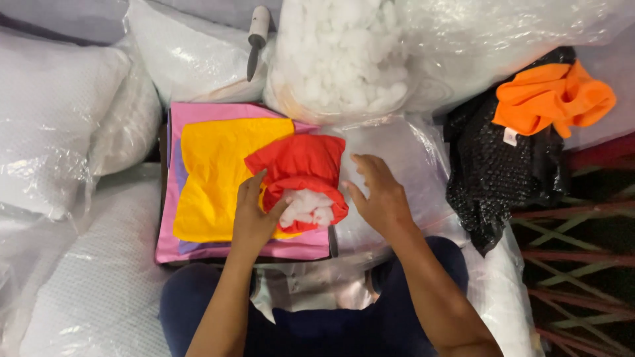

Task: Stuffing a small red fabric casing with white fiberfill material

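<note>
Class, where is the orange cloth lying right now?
In the head view, the orange cloth lies at upper right, on top of a black bag, apart from both hands.

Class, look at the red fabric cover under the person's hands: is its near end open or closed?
Open. White stuffing shows through the gaping mouth of the red cover, where the left hand grips it.

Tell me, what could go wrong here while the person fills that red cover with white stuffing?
The red cover is open toward the person, with white stuffing bulging out; only the left hand touches it, so clumps might spill onto the yellow cloth. The right hand hovers open beside it, so the cover may slip sideways. The big clear bag of stuffing leans just behind the stack and could slump onto the work.
</note>
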